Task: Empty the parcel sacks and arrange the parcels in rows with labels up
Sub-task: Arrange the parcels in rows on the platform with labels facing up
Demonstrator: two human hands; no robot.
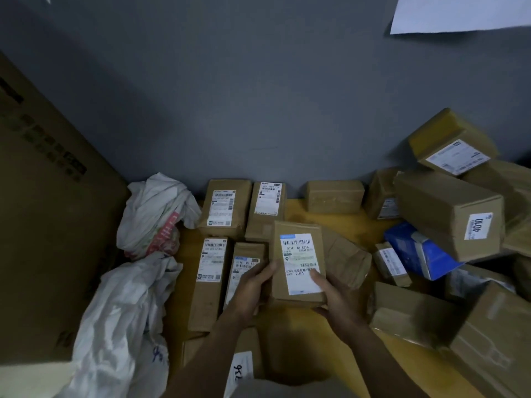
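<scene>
I hold a brown cardboard parcel [298,242] above the yellow table [339,222], its white label facing up. My left hand [251,288] grips its left edge and my right hand [334,300] grips its lower right corner, thumb on the label. To its left lie several brown parcels in two rows with labels up, among them a back-left parcel [224,208] and a long front-left parcel [208,282]. Two crumpled white sacks [156,214] [120,320] lie at the table's left edge.
A jumbled heap of brown boxes [448,214] and a blue box [416,251] fills the right side. A small unlabelled box [334,196] stands against the grey wall. A big cardboard carton [48,225] stands at the left. A crumpled brown package [347,254] lies under the held parcel.
</scene>
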